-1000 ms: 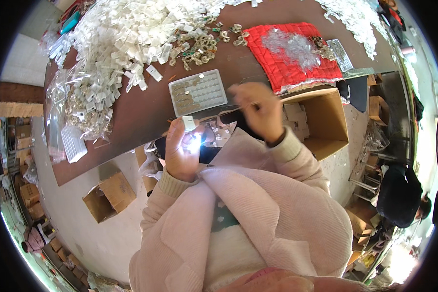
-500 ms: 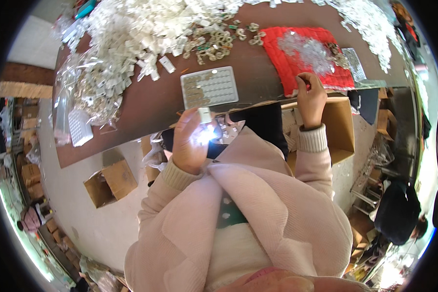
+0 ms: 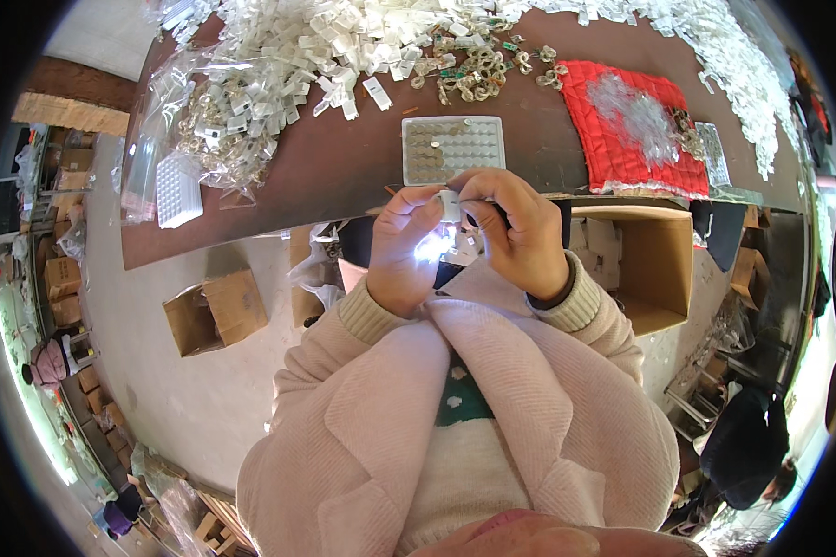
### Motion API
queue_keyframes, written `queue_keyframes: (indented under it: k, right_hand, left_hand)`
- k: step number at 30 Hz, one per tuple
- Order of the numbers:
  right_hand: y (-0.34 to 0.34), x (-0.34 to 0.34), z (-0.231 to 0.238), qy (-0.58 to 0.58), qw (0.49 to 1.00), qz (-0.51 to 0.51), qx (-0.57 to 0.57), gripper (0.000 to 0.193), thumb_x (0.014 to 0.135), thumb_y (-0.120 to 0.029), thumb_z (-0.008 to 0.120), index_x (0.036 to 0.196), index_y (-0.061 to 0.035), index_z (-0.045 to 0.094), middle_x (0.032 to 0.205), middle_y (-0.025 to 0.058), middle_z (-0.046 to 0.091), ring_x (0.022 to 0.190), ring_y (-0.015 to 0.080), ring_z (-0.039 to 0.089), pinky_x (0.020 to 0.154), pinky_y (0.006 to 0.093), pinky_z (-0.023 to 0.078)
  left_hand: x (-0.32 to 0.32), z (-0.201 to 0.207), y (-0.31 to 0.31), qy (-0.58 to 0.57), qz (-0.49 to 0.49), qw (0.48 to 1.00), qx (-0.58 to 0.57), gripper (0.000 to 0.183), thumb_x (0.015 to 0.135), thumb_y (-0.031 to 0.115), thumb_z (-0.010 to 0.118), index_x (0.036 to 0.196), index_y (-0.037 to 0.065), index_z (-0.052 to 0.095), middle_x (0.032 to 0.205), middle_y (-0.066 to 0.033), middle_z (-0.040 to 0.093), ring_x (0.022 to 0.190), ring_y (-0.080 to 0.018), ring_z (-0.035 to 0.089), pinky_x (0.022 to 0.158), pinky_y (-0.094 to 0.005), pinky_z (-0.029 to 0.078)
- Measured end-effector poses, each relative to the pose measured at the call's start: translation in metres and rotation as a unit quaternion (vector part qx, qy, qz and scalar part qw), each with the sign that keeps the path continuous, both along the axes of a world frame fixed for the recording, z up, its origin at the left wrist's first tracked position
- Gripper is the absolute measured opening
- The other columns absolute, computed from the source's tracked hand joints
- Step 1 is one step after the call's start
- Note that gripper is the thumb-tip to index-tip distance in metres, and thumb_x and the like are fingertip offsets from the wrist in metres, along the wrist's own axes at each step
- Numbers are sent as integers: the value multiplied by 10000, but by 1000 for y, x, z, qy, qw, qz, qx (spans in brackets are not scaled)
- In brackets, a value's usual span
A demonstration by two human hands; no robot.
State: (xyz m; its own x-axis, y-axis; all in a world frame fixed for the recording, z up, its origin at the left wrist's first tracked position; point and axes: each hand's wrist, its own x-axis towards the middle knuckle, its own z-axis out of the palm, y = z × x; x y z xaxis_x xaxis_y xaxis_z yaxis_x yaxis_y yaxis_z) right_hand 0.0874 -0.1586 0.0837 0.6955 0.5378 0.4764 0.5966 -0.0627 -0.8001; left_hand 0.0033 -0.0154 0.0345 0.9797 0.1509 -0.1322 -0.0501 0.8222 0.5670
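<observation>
Brown worktable [image 3: 344,176] carries, from left, a white perforated tray [image 3: 178,190], heaped clear packets [image 3: 279,56], a grey compartment tray [image 3: 452,147] and a red cloth [image 3: 633,130]. Below its edge, left hand [image 3: 401,251] and right hand [image 3: 520,232] meet, fingertips pinched closed on a small white part [image 3: 450,206] held between them.

- Your brown table [image 3: 344,167] carries a heap of small white plastic pieces [image 3: 279,46] along its far edge.
- A grey tray of round cells [image 3: 452,148] sits just ahead of you.
- A red quilted cloth [image 3: 636,139] lies to your right.
- A white ridged block [image 3: 178,190] rests at your left, beside clear bags [image 3: 172,111].
</observation>
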Motion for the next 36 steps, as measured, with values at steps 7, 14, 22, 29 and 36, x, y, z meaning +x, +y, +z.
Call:
queue_keyframes:
  k: [7,14,22,29,36]
  right_hand:
    - [0,-7,-2,22,1000,-2,-4,151,857,86,632,979,0,610,993,146,682,771,264,679,698,314,550]
    - [-2,-5,3,74,997,21,8,133,849,73,652,958,-2,640,1000,140,715,836,244,708,738,295,555]
    - [-6,-8,-4,171,983,49,37,161,863,131,621,964,17,674,1052,142,718,913,166,680,807,273,537]
    - [-3,5,-19,349,926,136,40,158,894,103,646,1030,29,681,1133,127,687,983,148,653,850,267,536]
    - [-31,92,-16,22,982,-180,-55,151,874,-64,713,1019,-21,706,902,83,722,750,151,671,694,274,527]
  left_hand:
    - [-3,3,1,1,9,1000,15,195,965,118,651,1145,42,643,1093,-84,680,985,-183,625,880,-349,491]
    - [-7,11,-1,27,46,998,33,188,956,97,655,1114,-3,634,983,-88,690,837,-162,657,763,-267,532]
    - [-7,3,3,-12,11,1000,24,147,937,-14,644,1084,-12,649,1001,-60,696,859,-96,653,773,-232,528]
    - [-9,13,20,20,45,977,207,131,937,41,657,1065,14,650,990,-85,698,814,-121,649,717,-253,525]
    - [12,80,153,-36,343,745,572,205,884,-61,675,1075,13,681,1111,-118,711,929,-174,667,825,-296,545]
